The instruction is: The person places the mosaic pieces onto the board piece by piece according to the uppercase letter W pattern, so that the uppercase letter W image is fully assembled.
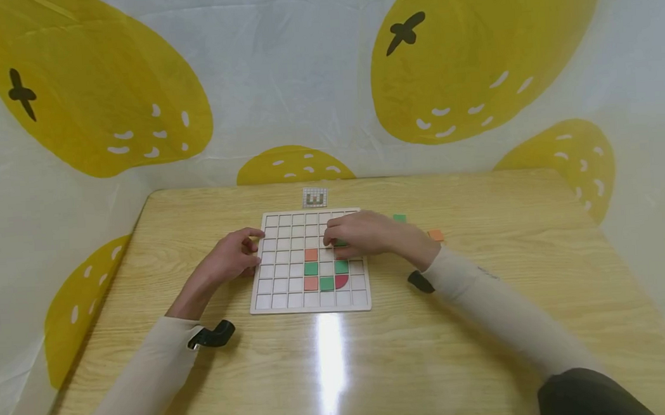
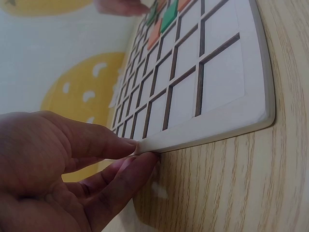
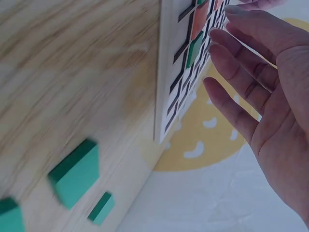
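Observation:
A white grid board [image 1: 281,299] lies on the table, with orange tiles [image 1: 310,255], green tiles [image 1: 327,284] and a red rounded tile [image 1: 341,281] in some squares. At its left edge is my left hand [image 1: 234,255]; in the left wrist view its fingertips [image 2: 129,145] touch the rim. My right hand [image 1: 362,232] hovers over the right part of the board, partly hiding a green tile [image 1: 340,242]. In the right wrist view its fingers [image 3: 234,67] are slightly bent and apart, with no tile seen between them.
Beyond the board lies a small card [image 1: 315,197] with a dark E-like figure on a grid. To the board's right are a loose green tile [image 1: 399,218] and an orange tile [image 1: 436,235]. A fruit-patterned sheet [image 1: 290,77] hangs behind the table [image 1: 234,378].

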Demonstrator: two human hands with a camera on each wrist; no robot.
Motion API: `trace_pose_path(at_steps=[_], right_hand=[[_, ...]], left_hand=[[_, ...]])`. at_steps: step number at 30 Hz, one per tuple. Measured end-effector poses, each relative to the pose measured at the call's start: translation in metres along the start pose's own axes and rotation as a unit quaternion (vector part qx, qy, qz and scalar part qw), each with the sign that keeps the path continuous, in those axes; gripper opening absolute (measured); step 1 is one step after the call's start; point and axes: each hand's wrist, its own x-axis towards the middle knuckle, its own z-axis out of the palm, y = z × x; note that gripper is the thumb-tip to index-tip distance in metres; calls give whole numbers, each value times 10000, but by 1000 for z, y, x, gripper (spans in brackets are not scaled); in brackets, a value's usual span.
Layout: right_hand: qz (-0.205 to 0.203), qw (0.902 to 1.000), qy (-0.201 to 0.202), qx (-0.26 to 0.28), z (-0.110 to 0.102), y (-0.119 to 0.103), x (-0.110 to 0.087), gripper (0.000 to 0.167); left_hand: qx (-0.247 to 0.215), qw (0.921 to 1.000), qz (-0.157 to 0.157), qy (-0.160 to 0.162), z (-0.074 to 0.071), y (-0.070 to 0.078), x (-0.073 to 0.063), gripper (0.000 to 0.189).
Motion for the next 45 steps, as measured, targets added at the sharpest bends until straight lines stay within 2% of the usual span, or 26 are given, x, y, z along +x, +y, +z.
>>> trace_pose_path(at_steps=[10, 16, 23, 37, 45], right_hand=[[336, 9993, -26, 180, -1, 15, -21, 23], [520, 9986, -45, 75, -3, 20, -32, 25], [615, 9981, 35, -43, 0, 28, -44, 25], [886, 9958, 72, 229, -2, 41, -67, 27], [943, 9954, 132, 143, -1, 47, -79, 25]], left_hand=[[-30, 10000, -20, -45, -1, 0, 1, 57], [-15, 10000, -43, -62, -1, 1, 1, 57], [-67, 9999, -71, -51, -2, 0, 2, 57], [0, 10000, 20, -34, -1, -1, 2, 55], [-32, 10000, 9, -29, -1, -1, 2, 55]])
